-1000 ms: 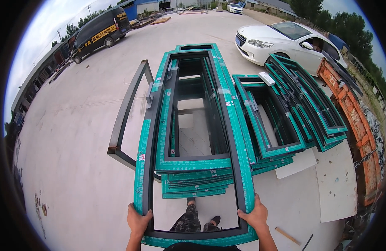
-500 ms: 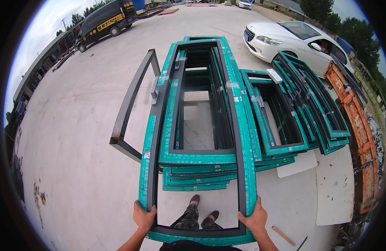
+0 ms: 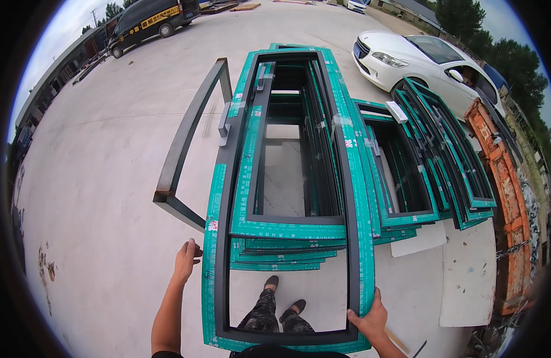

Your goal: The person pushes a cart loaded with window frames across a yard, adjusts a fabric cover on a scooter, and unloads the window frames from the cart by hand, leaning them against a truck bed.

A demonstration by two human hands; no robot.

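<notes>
A tall dark window frame [image 3: 366, 262] covered in green protective film stands upright in front of me, leaning away. My right hand [image 3: 371, 317] grips its lower right side, thumb over the inner edge and fingers around the outside. Off the frame's left side is my left hand [image 3: 188, 261], its fingers loosely bent and nothing visible in them. An inner sash [image 3: 287, 229], also filmed in green, fills the frame's upper part. A grey handle [image 3: 223, 124] juts from the left side. My legs and shoes show through the lower opening.
More green-filmed frames [image 3: 281, 260] are stacked behind, with another group [image 3: 406, 218] to the right. A metal stand [image 3: 168, 173] rises on the left. Pale boards [image 3: 469, 268] and an orange rusty panel [image 3: 508, 197] lie right. A white car [image 3: 427, 56] and dark van [image 3: 145, 21] are farther off.
My left hand has let go of the frame's lower left side and moved up and left. My right hand keeps its grip. The view has shifted slightly.
</notes>
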